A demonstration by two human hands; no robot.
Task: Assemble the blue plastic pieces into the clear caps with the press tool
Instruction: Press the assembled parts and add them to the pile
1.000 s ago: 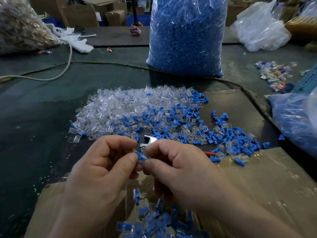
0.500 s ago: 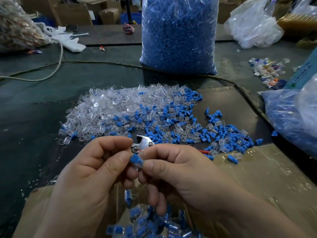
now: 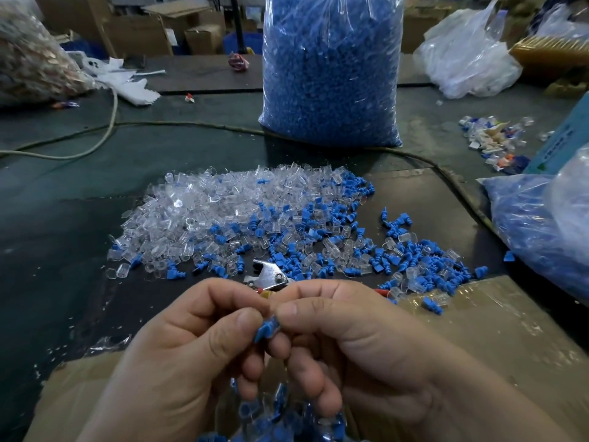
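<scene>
Presently, left hand sits low and left of centre, grip closed: thumb and forefinger pinch the lower-left end of a blue piece. The piece is held in the air, off the bench. Its long axis is tilted, running lower left to upper right, with the upper end hidden in the right hand, whose grip likewise pinches it. Beyond the hands on the bench: clear caps heaped left, press tool just past the knuckles, loose blue pieces scattered right.
</scene>
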